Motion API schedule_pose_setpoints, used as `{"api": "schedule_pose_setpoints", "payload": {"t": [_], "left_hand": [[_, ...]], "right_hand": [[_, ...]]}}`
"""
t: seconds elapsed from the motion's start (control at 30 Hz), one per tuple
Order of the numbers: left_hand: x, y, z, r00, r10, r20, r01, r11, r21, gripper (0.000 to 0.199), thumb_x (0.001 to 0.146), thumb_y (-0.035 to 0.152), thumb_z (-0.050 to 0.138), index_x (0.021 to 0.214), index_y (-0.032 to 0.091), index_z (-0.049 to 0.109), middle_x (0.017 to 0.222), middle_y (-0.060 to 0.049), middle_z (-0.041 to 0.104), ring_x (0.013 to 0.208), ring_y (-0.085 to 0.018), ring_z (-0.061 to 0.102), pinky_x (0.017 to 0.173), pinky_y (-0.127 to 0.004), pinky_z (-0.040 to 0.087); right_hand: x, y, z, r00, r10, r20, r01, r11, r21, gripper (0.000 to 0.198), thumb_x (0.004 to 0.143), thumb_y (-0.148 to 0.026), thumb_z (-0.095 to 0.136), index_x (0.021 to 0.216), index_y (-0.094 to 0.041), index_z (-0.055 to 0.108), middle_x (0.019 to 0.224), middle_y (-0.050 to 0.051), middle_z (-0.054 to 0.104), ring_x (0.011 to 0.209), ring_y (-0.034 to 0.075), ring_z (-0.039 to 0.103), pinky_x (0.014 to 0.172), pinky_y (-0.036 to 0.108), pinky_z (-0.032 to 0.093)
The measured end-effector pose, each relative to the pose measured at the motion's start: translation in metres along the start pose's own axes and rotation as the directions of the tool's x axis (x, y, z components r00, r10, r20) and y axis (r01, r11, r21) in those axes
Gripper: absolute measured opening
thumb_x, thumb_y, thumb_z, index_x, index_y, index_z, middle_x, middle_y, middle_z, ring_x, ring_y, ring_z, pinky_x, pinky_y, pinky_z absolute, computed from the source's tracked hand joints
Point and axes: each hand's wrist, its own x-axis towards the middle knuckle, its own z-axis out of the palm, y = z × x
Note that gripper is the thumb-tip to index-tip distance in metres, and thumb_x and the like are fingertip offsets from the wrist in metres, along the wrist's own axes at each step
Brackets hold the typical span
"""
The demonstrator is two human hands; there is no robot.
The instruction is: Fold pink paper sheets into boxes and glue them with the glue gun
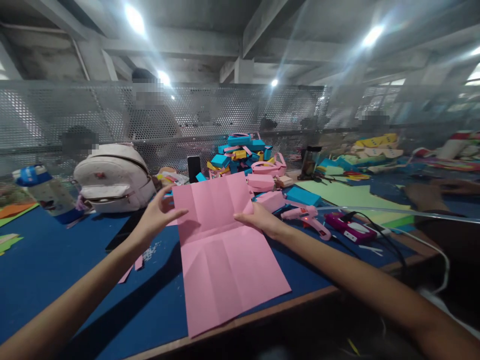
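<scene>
A creased sheet of pink paper (213, 250) stands tilted up in front of me, with its lower edge near the table's front edge. Fold lines run along and across it. My left hand (159, 212) is at its upper left edge, thumb over the front and fingers curled around the side. On the upper right edge, my right hand (262, 220) grips the sheet, thumb in front and the other fingers hidden behind. Beyond the sheet lies a pile of blue, yellow and pink folded paper pieces (240, 150).
A pink glue gun (305, 217) and a purple power strip (350, 227) with cables lie right. Left are a white backpack (114, 180), a bottle (48, 195) and paper scraps (127, 274). Green sheets (348, 195) lie far right, near another person's arm (431, 200). A perforated metal screen (210, 110) stands behind.
</scene>
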Motion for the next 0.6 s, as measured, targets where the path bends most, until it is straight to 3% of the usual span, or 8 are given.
{"api": "schedule_pose_setpoints", "payload": {"t": [0.1, 0.2, 0.27, 0.33, 0.4, 0.6], "left_hand": [[-0.018, -0.021, 0.011, 0.96, -0.213, 0.181, 0.196, 0.975, 0.105, 0.052, 0.069, 0.038, 0.075, 0.114, 0.013, 0.064, 0.108, -0.014, 0.072, 0.098, -0.03, 0.068, 0.083, -0.041, 0.056], [-0.03, -0.043, 0.02, 0.959, -0.224, 0.171, 0.193, 0.964, 0.181, 0.04, 0.064, 0.031, 0.077, 0.098, 0.012, 0.069, 0.093, -0.012, 0.075, 0.086, -0.031, 0.07, 0.073, -0.039, 0.058], [-0.033, -0.052, 0.022, 0.966, -0.19, 0.174, 0.153, 0.967, 0.205, 0.031, 0.062, 0.025, 0.075, 0.09, 0.013, 0.07, 0.084, -0.009, 0.076, 0.079, -0.029, 0.07, 0.067, -0.035, 0.057], [-0.035, -0.055, 0.021, 0.969, -0.144, 0.202, 0.095, 0.967, 0.235, 0.021, 0.063, 0.021, 0.071, 0.082, 0.013, 0.07, 0.079, -0.006, 0.075, 0.074, -0.026, 0.069, 0.063, -0.031, 0.055], [-0.036, -0.054, 0.016, 0.962, -0.09, 0.258, 0.02, 0.965, 0.26, 0.015, 0.065, 0.019, 0.067, 0.079, 0.014, 0.071, 0.079, -0.005, 0.074, 0.073, -0.023, 0.068, 0.064, -0.029, 0.053], [-0.04, -0.047, 0.001, 0.88, 0.068, 0.47, -0.219, 0.936, 0.274, 0.017, 0.078, 0.029, 0.063, 0.088, 0.024, 0.076, 0.095, -0.007, 0.074, 0.091, -0.023, 0.064, 0.085, -0.032, 0.047]], "right_hand": [[-0.003, 0.014, 0.006, 0.998, 0.03, 0.059, -0.028, 0.999, -0.035, 0.03, 0.072, -0.044, 0.069, 0.068, -0.015, 0.061, 0.054, -0.001, 0.057, 0.052, 0.014, 0.054, 0.052, 0.026, 0.046], [-0.006, 0.029, 0.012, 0.994, 0.022, 0.11, -0.01, 0.994, -0.109, 0.036, 0.072, -0.037, 0.067, 0.048, -0.016, 0.052, 0.041, -0.003, 0.047, 0.044, 0.013, 0.048, 0.047, 0.025, 0.042], [-0.008, 0.036, 0.013, 0.992, -0.026, 0.127, 0.046, 0.987, -0.156, 0.024, 0.07, -0.028, 0.066, 0.051, -0.015, 0.058, 0.047, 0.0, 0.055, 0.052, 0.017, 0.056, 0.054, 0.028, 0.046], [-0.009, 0.04, 0.012, 0.984, -0.105, 0.143, 0.131, 0.974, -0.186, 0.011, 0.068, -0.019, 0.063, 0.075, -0.015, 0.07, 0.073, 0.004, 0.07, 0.076, 0.023, 0.064, 0.071, 0.033, 0.05], [-0.012, 0.039, 0.007, 0.969, -0.173, 0.178, 0.209, 0.955, -0.209, 0.03, 0.069, -0.016, 0.061, 0.098, -0.018, 0.071, 0.098, 0.006, 0.072, 0.095, 0.026, 0.063, 0.085, 0.036, 0.047], [-0.023, 0.03, -0.008, 0.914, -0.225, 0.337, 0.326, 0.904, -0.279, 0.016, 0.082, -0.023, 0.059, 0.086, -0.017, 0.073, 0.09, 0.009, 0.071, 0.087, 0.024, 0.063, 0.08, 0.033, 0.046]]}}
